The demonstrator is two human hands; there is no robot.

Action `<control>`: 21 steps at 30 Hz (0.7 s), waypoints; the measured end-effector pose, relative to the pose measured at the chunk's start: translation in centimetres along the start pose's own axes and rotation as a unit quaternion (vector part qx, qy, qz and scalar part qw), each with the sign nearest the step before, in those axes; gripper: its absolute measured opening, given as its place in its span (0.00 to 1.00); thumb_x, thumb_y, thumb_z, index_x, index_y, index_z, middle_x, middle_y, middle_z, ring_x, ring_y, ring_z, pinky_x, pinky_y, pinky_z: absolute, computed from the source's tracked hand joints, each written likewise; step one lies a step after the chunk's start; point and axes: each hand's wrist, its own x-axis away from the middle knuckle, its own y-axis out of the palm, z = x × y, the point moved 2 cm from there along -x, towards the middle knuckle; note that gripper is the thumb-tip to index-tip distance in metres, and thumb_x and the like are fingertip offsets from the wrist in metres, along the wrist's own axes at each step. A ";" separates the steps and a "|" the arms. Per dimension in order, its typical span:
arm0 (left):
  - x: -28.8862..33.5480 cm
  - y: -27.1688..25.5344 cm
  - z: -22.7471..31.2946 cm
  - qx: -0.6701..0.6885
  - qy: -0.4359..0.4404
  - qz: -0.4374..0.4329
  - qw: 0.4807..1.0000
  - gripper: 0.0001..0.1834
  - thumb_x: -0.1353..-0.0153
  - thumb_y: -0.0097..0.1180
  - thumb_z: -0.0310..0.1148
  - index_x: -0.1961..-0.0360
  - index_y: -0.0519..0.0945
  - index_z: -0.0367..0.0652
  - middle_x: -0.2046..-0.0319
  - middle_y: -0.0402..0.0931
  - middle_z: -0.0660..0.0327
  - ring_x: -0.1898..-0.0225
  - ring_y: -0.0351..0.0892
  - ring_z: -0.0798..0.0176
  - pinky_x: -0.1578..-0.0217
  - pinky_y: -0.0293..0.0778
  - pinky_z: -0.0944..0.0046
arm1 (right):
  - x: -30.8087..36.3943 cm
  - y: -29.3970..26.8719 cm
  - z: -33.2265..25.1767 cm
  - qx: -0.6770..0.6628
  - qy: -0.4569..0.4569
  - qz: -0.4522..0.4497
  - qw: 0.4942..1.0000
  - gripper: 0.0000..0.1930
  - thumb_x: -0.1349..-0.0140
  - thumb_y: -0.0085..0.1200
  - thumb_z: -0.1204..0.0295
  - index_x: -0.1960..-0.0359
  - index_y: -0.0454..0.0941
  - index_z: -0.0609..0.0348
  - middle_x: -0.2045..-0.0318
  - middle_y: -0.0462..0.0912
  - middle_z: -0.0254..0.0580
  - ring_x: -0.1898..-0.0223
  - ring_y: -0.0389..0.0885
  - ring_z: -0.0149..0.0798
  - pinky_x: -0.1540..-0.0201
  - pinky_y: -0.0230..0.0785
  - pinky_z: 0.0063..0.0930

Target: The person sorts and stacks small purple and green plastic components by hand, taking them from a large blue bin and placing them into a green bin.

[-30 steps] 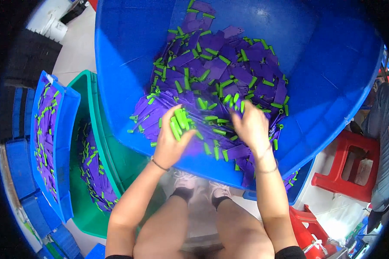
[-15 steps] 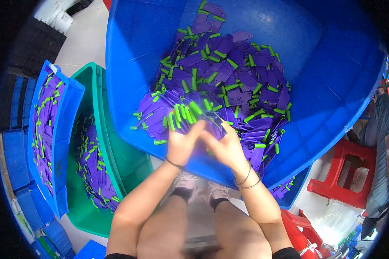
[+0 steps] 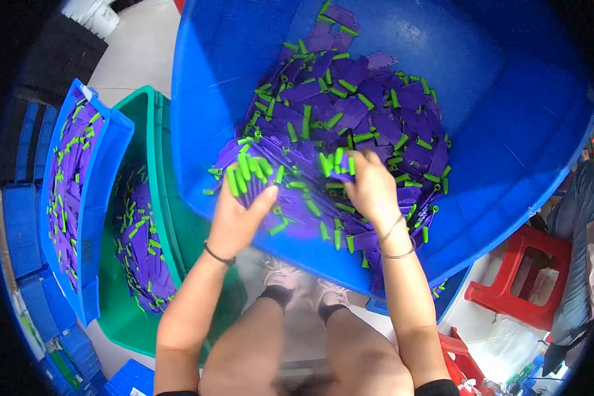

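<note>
My left hand is closed round a bundle of flat purple plastic pieces with green handle-like ends, the green ends pointing up and away from me. To its right, my right hand grips a smaller bunch of the same pieces between thumb and fingers. Both hands are over the near part of a big blue tub. Below and beyond them lies a heap of loose purple and green pieces; some near my hands are blurred by motion.
On the left stand a green tub and a narrower blue crate, both holding similar pieces. Red plastic stools are at the right, near a person's grey sleeve. My legs and shoes are below the tub.
My hands were close together over one bundle; now they are apart, the left moved left and the right moved up and right, each with its own bunch. The view has shifted slightly.
</note>
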 end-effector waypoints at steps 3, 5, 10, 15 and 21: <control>-0.1 1.8 -0.1 0.251 -0.102 0.025 0.962 0.24 0.43 0.56 0.24 0.45 0.64 0.38 0.57 0.72 0.58 0.54 0.75 0.61 0.57 0.76 0.62 | -0.3 2.9 -0.2 0.162 -0.005 -0.062 0.985 0.10 0.56 0.56 0.74 0.70 0.72 0.57 0.70 0.77 0.47 0.73 0.80 0.51 0.70 0.73 0.42; -0.2 1.6 -0.2 0.262 -0.110 0.037 0.958 0.22 0.42 0.55 0.24 0.46 0.66 0.38 0.56 0.73 0.57 0.53 0.75 0.60 0.56 0.76 0.60 | 0.5 1.4 0.0 0.080 0.057 -0.078 0.992 0.15 0.56 0.58 0.76 0.63 0.73 0.59 0.65 0.77 0.50 0.66 0.78 0.55 0.64 0.72 0.44; -0.1 2.9 -0.6 0.343 -0.117 0.037 0.931 0.16 0.40 0.52 0.26 0.50 0.70 0.36 0.54 0.73 0.57 0.53 0.75 0.61 0.54 0.75 0.61 | 2.8 -1.2 -2.4 -0.448 0.293 0.047 0.843 0.10 0.42 0.59 0.64 0.73 0.74 0.57 0.82 0.73 0.30 0.81 0.65 0.23 0.79 0.58 0.21; 0.6 3.8 -0.8 0.285 -0.036 0.041 0.957 0.14 0.43 0.56 0.24 0.54 0.75 0.37 0.60 0.77 0.64 0.60 0.75 0.72 0.57 0.71 0.69 | 4.4 2.4 -6.8 -0.658 0.338 -0.164 0.652 0.10 0.40 0.56 0.63 0.72 0.74 0.55 0.82 0.69 0.25 0.83 0.62 0.22 0.80 0.54 0.19; 0.1 4.1 1.0 0.304 -0.060 -0.036 0.950 0.14 0.43 0.55 0.23 0.54 0.75 0.35 0.61 0.78 0.61 0.58 0.76 0.69 0.55 0.72 0.67 | 4.4 1.2 -6.6 -0.633 0.272 -0.207 0.695 0.07 0.41 0.57 0.66 0.65 0.76 0.52 0.77 0.71 0.21 0.79 0.63 0.19 0.77 0.54 0.15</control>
